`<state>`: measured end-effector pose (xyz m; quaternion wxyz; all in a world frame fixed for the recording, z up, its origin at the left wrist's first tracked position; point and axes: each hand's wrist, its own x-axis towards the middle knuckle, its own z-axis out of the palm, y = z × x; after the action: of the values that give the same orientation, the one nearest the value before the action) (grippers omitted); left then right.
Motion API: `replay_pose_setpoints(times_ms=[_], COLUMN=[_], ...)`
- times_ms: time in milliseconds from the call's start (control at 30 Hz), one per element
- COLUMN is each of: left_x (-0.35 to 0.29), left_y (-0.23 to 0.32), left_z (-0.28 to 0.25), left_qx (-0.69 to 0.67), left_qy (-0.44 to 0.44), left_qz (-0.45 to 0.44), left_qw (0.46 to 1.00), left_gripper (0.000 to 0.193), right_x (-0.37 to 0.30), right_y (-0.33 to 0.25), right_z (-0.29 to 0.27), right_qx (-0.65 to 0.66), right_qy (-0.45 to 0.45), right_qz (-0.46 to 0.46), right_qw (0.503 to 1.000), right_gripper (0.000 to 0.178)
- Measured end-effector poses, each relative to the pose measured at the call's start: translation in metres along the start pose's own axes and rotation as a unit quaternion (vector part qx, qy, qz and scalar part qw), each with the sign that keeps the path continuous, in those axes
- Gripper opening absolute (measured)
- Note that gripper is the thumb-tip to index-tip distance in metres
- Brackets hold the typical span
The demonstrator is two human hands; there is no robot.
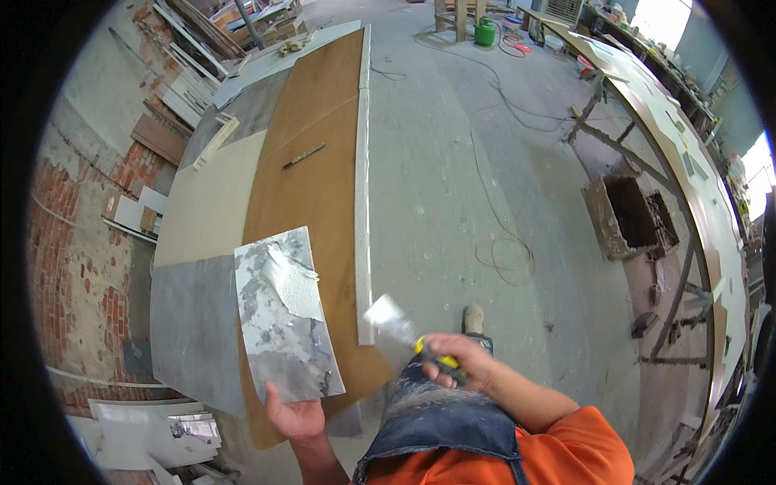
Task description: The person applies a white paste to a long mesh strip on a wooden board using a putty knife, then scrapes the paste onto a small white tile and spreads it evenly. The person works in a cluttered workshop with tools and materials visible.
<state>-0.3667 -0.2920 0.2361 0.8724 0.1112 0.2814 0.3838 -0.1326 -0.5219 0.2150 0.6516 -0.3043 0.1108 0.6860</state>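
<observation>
My left hand point(295, 415) grips the lower edge of a flat rectangular board point(283, 343), thumb on its face. The board is smeared white and grey, and a thick mound of white putty point(293, 283) lies on its upper part. It is held over the near end of a long brown panel point(311, 190). My right hand point(467, 360) is closed round the yellow and black handle of a putty knife point(394, 322). Its wide metal blade points up and left, close to the panel's pale right edge point(364, 202) and apart from the putty.
Grey and cream panels point(198, 323) lie left of the brown one, with a dark pen-like tool point(304, 155) on it. A brick wall point(77, 267) stands at left. A long trestle table point(687, 153) runs along the right, beside a crusted box point(622, 214). A thin cord point(493, 210) crosses the floor.
</observation>
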Motion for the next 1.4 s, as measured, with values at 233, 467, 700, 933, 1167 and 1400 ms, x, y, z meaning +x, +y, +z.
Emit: replay_pose_setpoints(times_ms=[233,467,700,933,1167,1400], left_x=[0.029,0.06,0.159,0.301,0.434,0.566], left_y=[-0.128,-0.185,-0.218,-0.289,-0.337,-0.309], left_z=[0.084,0.15,0.171,0.183,0.243,0.255], left_qx=[0.032,0.041,0.074,0.08,0.152,0.374], left_qy=[0.01,0.008,0.079,-0.007,-0.065,-0.122], left_qz=[0.0,0.002,0.082,0.039,0.013,-0.016], left_qw=[0.999,0.999,0.991,0.996,0.986,0.919], left_gripper=[0.064,0.063,0.063,0.061,0.064,0.06], right_x=[0.038,0.011,0.019,0.094,0.172,0.245], right_y=[-0.163,-0.298,-0.343,-0.435,-0.567,-0.73], right_z=[-0.024,-0.046,-0.065,-0.062,-0.061,-0.099], right_qx=[0.001,-0.172,-0.244,-0.284,-0.208,-0.309], right_qy=[-0.012,0.071,0.062,0.095,0.148,0.145], right_qz=[-0.036,-0.094,-0.027,0.004,-0.134,-0.156], right_qw=[0.999,0.978,0.967,0.954,0.957,0.927], right_gripper=[0.039,0.044,0.044,0.041,0.043,0.044])
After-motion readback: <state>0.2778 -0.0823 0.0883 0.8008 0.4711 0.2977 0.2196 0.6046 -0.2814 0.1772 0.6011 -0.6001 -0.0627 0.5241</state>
